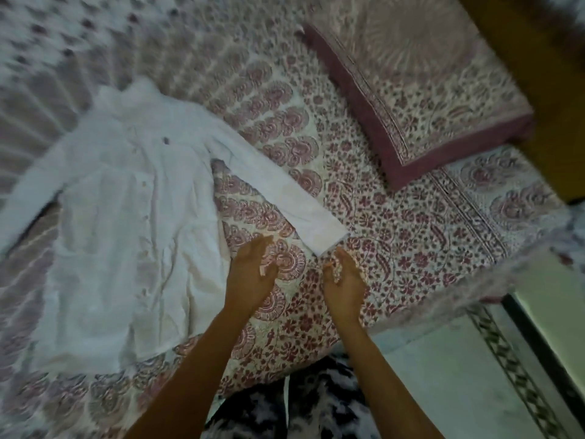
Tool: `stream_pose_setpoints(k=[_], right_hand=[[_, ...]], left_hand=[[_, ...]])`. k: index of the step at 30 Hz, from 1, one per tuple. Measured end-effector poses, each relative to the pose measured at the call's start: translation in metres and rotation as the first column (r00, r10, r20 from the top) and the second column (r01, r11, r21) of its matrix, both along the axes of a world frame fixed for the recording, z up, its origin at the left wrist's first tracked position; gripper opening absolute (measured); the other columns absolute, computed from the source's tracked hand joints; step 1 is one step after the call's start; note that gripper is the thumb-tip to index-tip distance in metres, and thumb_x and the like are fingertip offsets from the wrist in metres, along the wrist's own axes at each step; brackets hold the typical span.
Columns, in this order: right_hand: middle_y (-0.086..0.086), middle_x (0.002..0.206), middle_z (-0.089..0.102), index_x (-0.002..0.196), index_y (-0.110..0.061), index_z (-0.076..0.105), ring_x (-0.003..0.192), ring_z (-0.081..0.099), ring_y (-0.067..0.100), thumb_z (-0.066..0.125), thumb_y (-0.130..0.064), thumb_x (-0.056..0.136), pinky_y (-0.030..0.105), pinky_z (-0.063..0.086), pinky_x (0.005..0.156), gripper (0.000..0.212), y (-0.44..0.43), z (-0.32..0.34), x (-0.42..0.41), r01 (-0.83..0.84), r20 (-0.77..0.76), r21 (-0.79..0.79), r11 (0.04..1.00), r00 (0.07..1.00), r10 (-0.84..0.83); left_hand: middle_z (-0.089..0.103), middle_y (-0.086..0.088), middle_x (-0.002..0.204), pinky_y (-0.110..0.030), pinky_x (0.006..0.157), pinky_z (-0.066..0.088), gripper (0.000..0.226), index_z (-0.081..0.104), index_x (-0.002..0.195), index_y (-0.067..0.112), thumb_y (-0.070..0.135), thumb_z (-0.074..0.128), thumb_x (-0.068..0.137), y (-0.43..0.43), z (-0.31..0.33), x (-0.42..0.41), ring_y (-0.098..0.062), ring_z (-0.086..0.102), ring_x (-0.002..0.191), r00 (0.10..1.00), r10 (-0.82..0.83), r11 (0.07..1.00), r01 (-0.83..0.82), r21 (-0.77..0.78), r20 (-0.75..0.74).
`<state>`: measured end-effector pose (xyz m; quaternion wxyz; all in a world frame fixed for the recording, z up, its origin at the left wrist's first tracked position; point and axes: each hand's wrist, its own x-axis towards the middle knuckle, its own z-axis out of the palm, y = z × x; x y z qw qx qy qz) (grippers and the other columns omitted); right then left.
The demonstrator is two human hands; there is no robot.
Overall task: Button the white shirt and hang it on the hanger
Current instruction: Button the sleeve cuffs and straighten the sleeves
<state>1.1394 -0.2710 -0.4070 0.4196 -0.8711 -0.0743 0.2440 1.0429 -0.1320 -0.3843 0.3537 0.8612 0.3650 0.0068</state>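
Note:
The white shirt lies flat on the bed, front up, collar toward the far side, with a row of small buttons down its middle and a small dark logo on the chest. Its right-hand sleeve stretches out toward me, the cuff ending just beyond my hands. My left hand hovers over the bedsheet beside the shirt's edge, fingers apart, holding nothing. My right hand is just below the sleeve cuff, fingers loosely curled, nothing in it. No hanger is in view.
The bed carries a maroon floral bedsheet. A matching pillow lies at the far right. A wooden headboard borders the right. Tiled floor shows at lower right, and my patterned clothing at the bottom.

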Motion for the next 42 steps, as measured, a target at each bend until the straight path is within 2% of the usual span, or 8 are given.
stream_pose_setpoints(k=[6,10,14,19,24,29,37,42], right_hand=[[0.012,0.132,0.054,0.133,-0.005,0.047,0.118,0.052,0.027,0.052,-0.018,0.09,0.028,0.039,0.096,0.045,0.019,0.059,-0.025,-0.183,0.154,0.103,0.978,0.974,0.166],[0.012,0.129,0.057,0.13,-0.005,0.05,0.119,0.052,0.027,0.042,-0.031,0.087,0.03,0.039,0.096,0.052,0.037,0.098,-0.058,-0.33,0.289,0.128,0.935,0.915,0.283],[0.012,0.131,0.055,0.131,-0.007,0.049,0.122,0.05,0.028,0.043,-0.029,0.086,0.04,0.041,0.099,0.05,0.06,0.122,-0.098,-0.407,0.344,0.103,0.908,0.871,0.351],[0.011,0.136,0.051,0.134,-0.009,0.045,0.126,0.046,0.028,0.04,-0.032,0.085,0.041,0.036,0.103,0.055,0.095,0.148,-0.168,-0.504,0.425,0.052,0.862,0.793,0.437],[0.009,0.133,0.054,0.132,-0.01,0.049,0.123,0.05,0.027,0.045,-0.031,0.085,0.038,0.038,0.102,0.051,0.121,0.162,-0.251,-0.52,0.484,0.06,0.852,0.762,0.431],[0.009,0.13,0.056,0.13,-0.009,0.05,0.121,0.052,0.028,0.046,-0.028,0.085,0.039,0.039,0.101,0.049,0.142,0.168,-0.306,-0.495,0.519,0.052,0.867,0.756,0.4],[0.009,0.127,0.059,0.127,-0.008,0.052,0.116,0.055,0.027,0.047,-0.026,0.085,0.038,0.041,0.099,0.046,0.197,0.16,-0.332,-0.478,0.543,0.05,0.877,0.75,0.378],[0.009,0.128,0.058,0.128,-0.008,0.052,0.117,0.054,0.026,0.046,-0.028,0.085,0.028,0.033,0.098,0.048,0.245,0.156,-0.339,-0.497,0.506,0.062,0.866,0.763,0.402]], left_hand=[[0.051,-0.011,0.136,-0.033,0.105,0.034,0.055,0.053,0.129,0.011,0.034,0.046,0.08,0.007,0.065,-0.047,-0.027,0.047,0.127,0.992,0.12,0.988,-0.124,0.094,0.047],[0.052,-0.009,0.136,-0.036,0.105,0.034,0.06,0.052,0.13,0.015,0.047,0.037,0.081,0.025,0.094,-0.093,-0.025,0.046,0.128,0.981,0.167,0.967,-0.182,0.179,0.096],[0.055,-0.01,0.133,-0.039,0.103,0.037,0.06,0.053,0.129,0.011,0.044,0.036,0.081,0.042,0.114,-0.139,-0.027,0.05,0.124,0.957,0.238,0.94,-0.27,0.209,0.168],[0.056,-0.01,0.131,-0.042,0.102,0.041,0.061,0.051,0.13,0.01,0.043,0.037,0.081,0.061,0.128,-0.216,-0.027,0.052,0.121,0.923,0.292,0.905,-0.352,0.239,0.252],[0.048,-0.008,0.139,-0.038,0.107,0.032,0.067,0.045,0.136,0.013,0.048,0.032,0.08,0.089,0.136,-0.298,-0.025,0.042,0.13,0.909,0.312,0.893,-0.38,0.241,0.278],[0.046,-0.007,0.141,-0.04,0.106,0.034,0.065,0.044,0.136,0.015,0.047,0.033,0.081,0.116,0.14,-0.353,-0.025,0.041,0.132,0.922,0.267,0.901,-0.343,0.266,0.282],[0.047,-0.005,0.14,-0.04,0.107,0.032,0.055,0.047,0.134,0.015,0.038,0.043,0.084,0.17,0.137,-0.375,-0.022,0.041,0.131,0.93,0.219,0.911,-0.303,0.278,0.296],[0.049,-0.005,0.138,-0.042,0.106,0.035,0.058,0.048,0.133,0.016,0.044,0.038,0.083,0.213,0.134,-0.384,-0.024,0.043,0.129,0.942,0.215,0.903,-0.292,0.314,0.256]])
